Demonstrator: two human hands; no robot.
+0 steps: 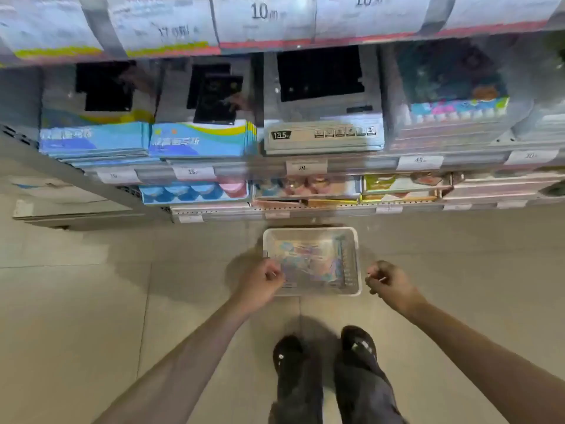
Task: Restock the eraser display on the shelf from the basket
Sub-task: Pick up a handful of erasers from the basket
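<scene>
We judged step as lifting basket (311, 234): left hand (262, 281) curled at its near-left rim, right hand (385, 280) fisted beside near-right corner (grip unclear); we advised level, two-sided lift.

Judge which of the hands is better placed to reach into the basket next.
Left, probably. The left hand overlaps the basket rim at its left edge, beside the packets; the right hand hangs outside its right wall.

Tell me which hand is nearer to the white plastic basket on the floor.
Left. The left hand, fingers curled, overlaps the left rim of the white plastic basket near its front corner. The right hand, also curled, sits just outside the basket's right front corner, apart from it.
</scene>
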